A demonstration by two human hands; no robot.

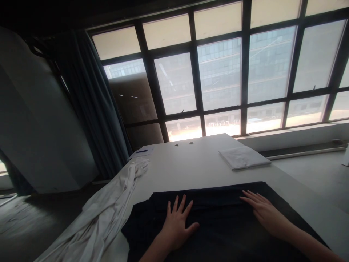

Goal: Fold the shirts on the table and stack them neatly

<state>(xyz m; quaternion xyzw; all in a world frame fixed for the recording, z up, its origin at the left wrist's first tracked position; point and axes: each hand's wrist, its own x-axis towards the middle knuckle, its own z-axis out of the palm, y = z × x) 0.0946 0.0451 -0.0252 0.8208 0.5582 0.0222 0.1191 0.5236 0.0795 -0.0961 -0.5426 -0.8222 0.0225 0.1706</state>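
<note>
A dark navy garment point(218, 225) lies spread flat on the white table point(196, 163) right in front of me. My left hand point(177, 222) rests palm down on its middle, fingers spread wide. My right hand point(263, 211) lies flat on the cloth near its far right edge, fingers stretched out and close together. Neither hand holds anything.
A crumpled white garment point(109, 211) hangs over the table's left edge. A folded white cloth point(244, 157) sits at the far right of the table. A blue pen on paper point(141, 151) lies at the far left corner. Large windows point(218, 72) and a dark curtain point(92, 102) stand behind.
</note>
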